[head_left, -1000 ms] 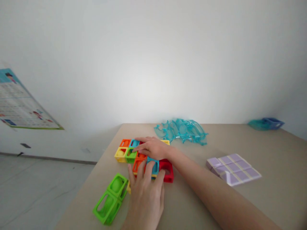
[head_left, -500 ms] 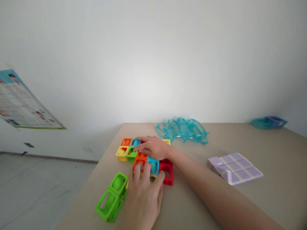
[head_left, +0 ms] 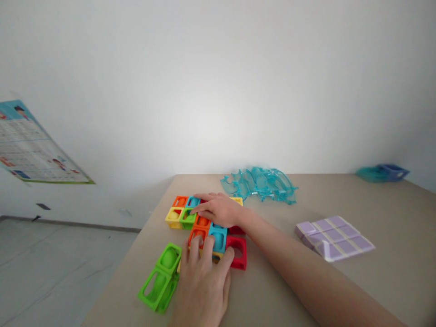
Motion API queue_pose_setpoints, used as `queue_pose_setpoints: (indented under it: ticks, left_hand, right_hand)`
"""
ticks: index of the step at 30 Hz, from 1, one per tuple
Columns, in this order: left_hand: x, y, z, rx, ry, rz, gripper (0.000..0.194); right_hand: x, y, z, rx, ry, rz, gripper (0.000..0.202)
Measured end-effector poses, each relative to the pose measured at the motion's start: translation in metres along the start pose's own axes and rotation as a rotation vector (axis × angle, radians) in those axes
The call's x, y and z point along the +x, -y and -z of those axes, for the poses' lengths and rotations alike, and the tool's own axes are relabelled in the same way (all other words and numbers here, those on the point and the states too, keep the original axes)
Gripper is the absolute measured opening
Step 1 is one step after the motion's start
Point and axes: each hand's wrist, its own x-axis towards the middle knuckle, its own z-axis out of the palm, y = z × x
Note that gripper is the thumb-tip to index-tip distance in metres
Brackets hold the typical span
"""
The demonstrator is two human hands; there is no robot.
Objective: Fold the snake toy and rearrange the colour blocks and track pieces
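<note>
Hollow plastic marble-run blocks in yellow, green, orange, blue and red sit joined in a low cluster on the table. My right hand lies across their top, its fingers stretched to the left and slightly apart, hiding several blocks. On the near side, my left hand has its fingertips hooked on an orange block and its thumb at a red block. A small gap parts this red block from the red one behind it. Left of that hand lies a separate green block piece.
Clear turquoise plastic pieces are heaped behind the blocks by the wall. A flat purple checked object lies to the right. A dark blue container stands at the far right corner. The table's left edge drops to the floor.
The near red block has shifted towards me, and a gap now shows between it and the red block behind. My right hand stays in place; the whole view has moved slightly.
</note>
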Motion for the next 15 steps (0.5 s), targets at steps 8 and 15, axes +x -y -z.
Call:
queue_pose_setpoints:
  ticks: [8, 15]
  left_hand:
    - [0.0004, -0.0001, 0.0010, 0.005, -0.001, 0.000, 0.031]
    - [-0.0012, 0.0009, -0.0013, 0.002, -0.008, -0.008, 0.030]
  right_hand:
    - [0.0000, -0.0011, 0.0000, -0.003, 0.017, 0.006, 0.034]
    - [0.0003, -0.0012, 0.0007, -0.001, 0.019, 0.017, 0.034]
